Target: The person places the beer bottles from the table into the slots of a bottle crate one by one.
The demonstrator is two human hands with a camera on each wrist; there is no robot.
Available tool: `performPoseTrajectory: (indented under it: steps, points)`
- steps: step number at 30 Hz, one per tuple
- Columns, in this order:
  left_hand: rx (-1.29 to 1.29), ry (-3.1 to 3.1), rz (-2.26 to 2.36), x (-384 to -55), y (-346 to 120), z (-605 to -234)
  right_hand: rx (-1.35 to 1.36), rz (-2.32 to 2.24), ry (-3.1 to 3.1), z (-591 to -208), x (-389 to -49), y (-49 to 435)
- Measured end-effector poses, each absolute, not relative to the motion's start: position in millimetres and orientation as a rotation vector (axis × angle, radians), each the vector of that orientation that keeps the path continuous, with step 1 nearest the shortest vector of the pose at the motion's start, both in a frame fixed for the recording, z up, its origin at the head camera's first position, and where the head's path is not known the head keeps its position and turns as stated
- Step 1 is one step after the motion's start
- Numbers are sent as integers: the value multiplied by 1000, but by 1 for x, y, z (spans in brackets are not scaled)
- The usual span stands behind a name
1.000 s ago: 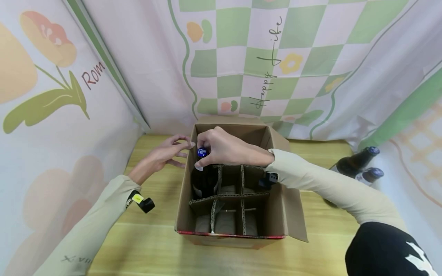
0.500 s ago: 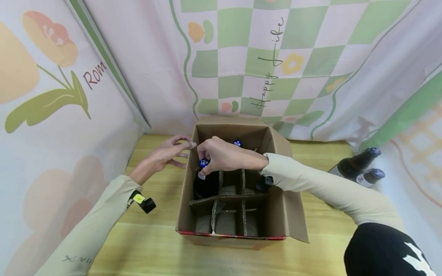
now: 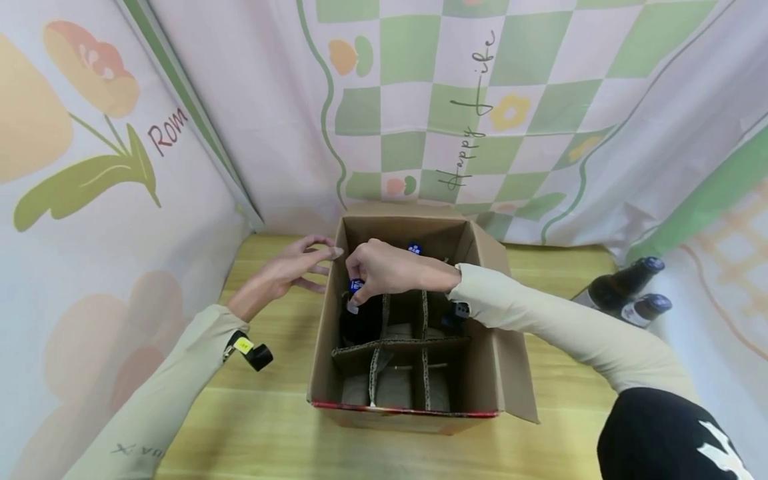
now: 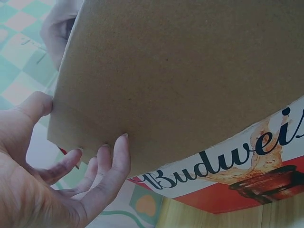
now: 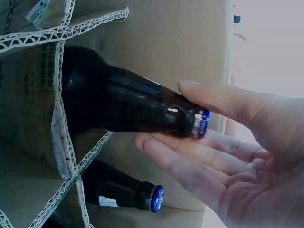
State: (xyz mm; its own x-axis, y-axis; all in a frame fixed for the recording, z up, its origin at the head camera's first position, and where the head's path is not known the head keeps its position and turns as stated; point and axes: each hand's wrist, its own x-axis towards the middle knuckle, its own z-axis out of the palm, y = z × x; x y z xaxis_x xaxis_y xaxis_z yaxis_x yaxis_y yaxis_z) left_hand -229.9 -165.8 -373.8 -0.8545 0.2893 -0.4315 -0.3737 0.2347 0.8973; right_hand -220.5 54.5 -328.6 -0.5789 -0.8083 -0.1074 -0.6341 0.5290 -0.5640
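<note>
Cardboard box, divided — dark bottles inside, right hand holds one.

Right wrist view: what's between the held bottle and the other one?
A cardboard divider lies between the held bottle and the other bottle, in the right wrist view.

Head camera: above the near side of the carton, facing forward and down, far enough back, I see, for backdrop, left hand and right hand. Left wrist camera: close, facing the carton's outer side past the left hand. Right wrist camera: close, looking past the right hand into the carton, scene turned sideways; it and the head view share the blue cap of one bottle
</note>
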Motion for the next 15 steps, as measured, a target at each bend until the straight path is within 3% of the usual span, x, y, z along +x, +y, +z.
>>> performPoseTrajectory:
  steps: [6,15]
  points:
    - [-68,2001,1658,-232,-164,-375,-1193,-654,2317,-330,-221,58]
    - [-74,2009,1643,-232,-163,-375,-1069,-938,2436,-296,-237,89]
